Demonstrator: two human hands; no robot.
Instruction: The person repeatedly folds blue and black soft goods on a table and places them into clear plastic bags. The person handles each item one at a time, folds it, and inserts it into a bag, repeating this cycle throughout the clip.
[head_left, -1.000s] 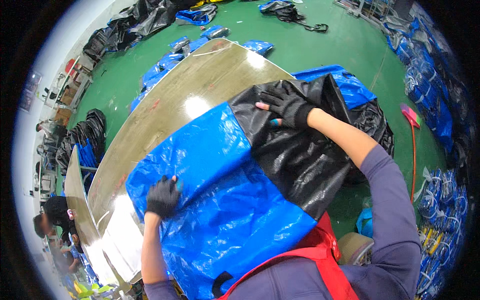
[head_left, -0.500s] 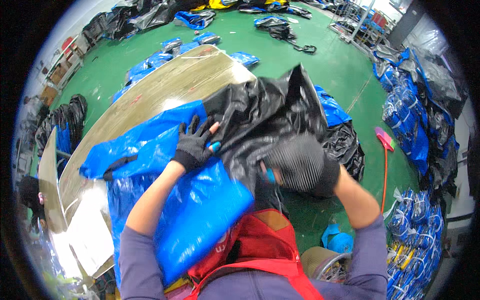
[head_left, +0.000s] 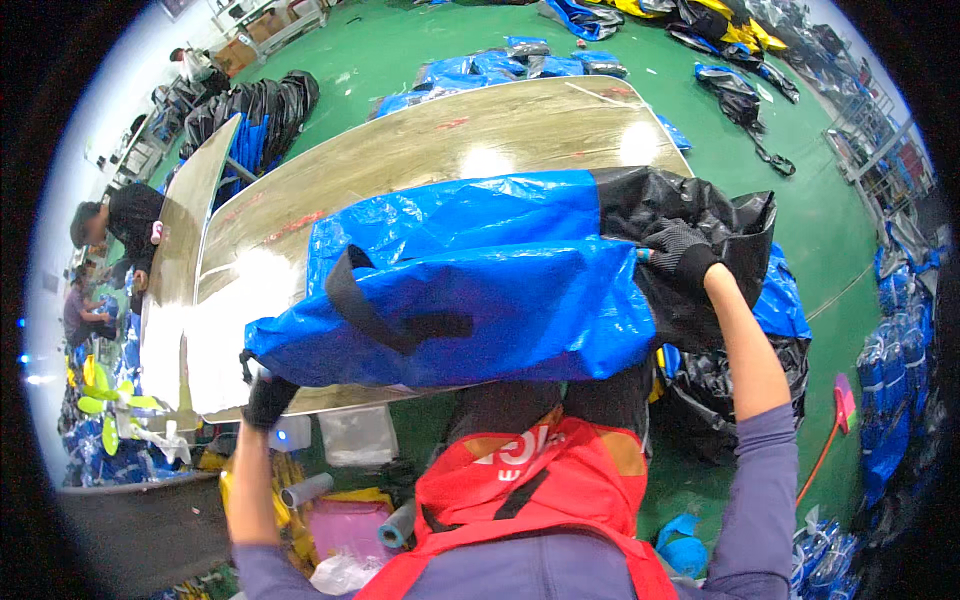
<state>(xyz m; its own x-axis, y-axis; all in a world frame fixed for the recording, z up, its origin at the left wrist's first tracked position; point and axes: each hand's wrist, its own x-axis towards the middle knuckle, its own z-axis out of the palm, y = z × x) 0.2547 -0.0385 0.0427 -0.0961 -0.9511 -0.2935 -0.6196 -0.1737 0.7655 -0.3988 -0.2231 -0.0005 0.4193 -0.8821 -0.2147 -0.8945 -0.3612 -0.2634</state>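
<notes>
A large shiny blue-and-black tarpaulin bag lies partly folded across the near side of the wood-patterned table. A black strap handle loops up from its blue side. My left hand, in a dark glove, holds the bag's near left corner; the bag's edge partly hides its fingers. On the right, my gloved right hand grips the black end section, its fingers curled into the creased material. The blue-tipped thumb shows near the blue-black seam.
Folded blue bags sit beyond the table. A black-and-blue pile lies by the table's right end, with a pink-headed broom farther right. A green-bladed fan stands at left, near a co-worker in black.
The bag has turned and spread sideways along the table's near edge. My left hand has moved from its middle to the left corner; my right hand has shifted up and right onto the black section.
</notes>
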